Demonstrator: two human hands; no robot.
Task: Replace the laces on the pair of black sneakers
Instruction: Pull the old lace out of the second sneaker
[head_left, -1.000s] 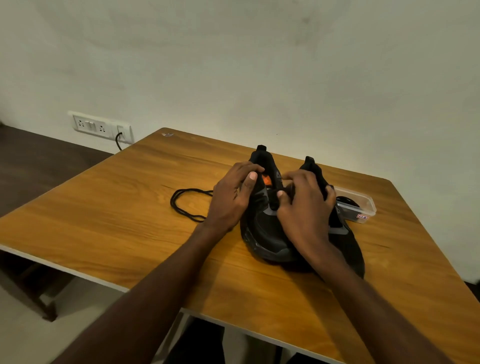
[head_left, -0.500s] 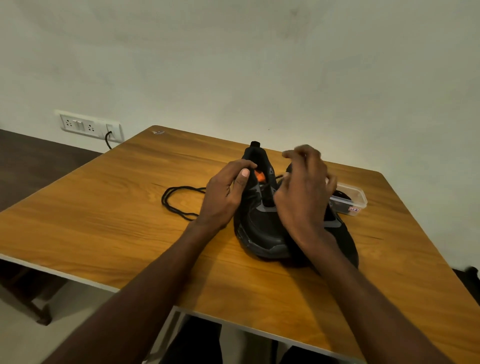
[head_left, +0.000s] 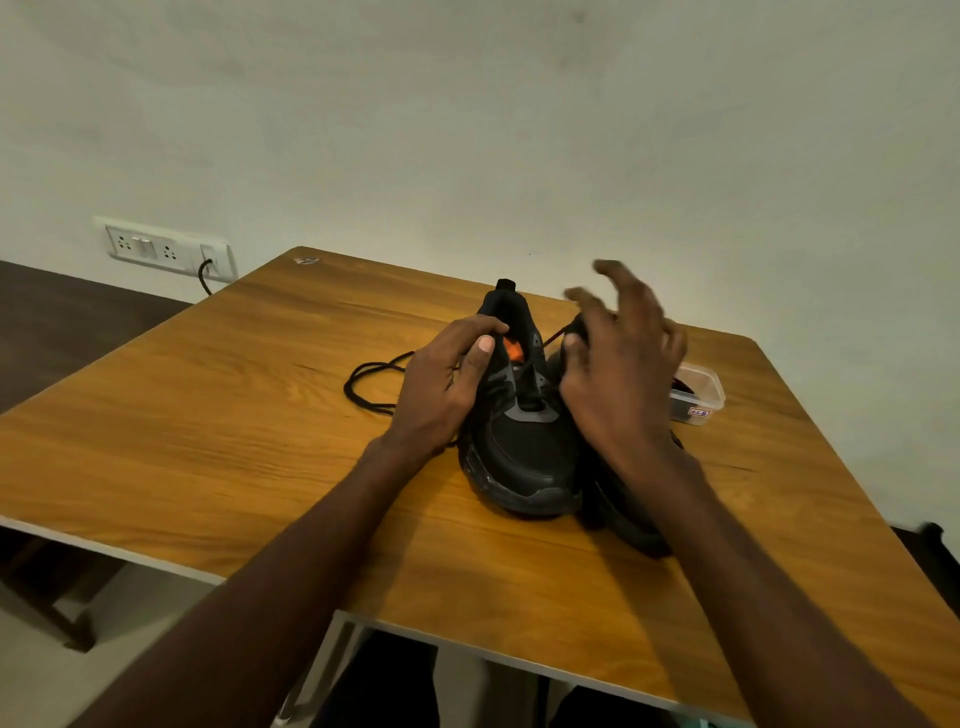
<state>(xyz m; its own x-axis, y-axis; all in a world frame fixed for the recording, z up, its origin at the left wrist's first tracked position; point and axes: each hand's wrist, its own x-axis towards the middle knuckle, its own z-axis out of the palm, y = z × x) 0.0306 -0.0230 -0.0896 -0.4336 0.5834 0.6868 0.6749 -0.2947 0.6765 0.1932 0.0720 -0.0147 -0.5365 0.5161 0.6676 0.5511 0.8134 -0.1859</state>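
Left hand (head_left: 441, 384) gripping collar of left black sneaker (head_left: 519, 415) on desk (head_left: 208, 415), right hand (head_left: 618, 374) pinching black lace (head_left: 550, 340) taut, other fingers spread, loose lace (head_left: 369, 384) beside.

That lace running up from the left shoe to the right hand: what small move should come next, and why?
Probably keep drawing the lace up and away until it slips free of the eyelets. The right hand pinches it by thumb and forefinger, and it runs taut from the shoe, which the left hand steadies at the collar. A loose lace already lies on the table.
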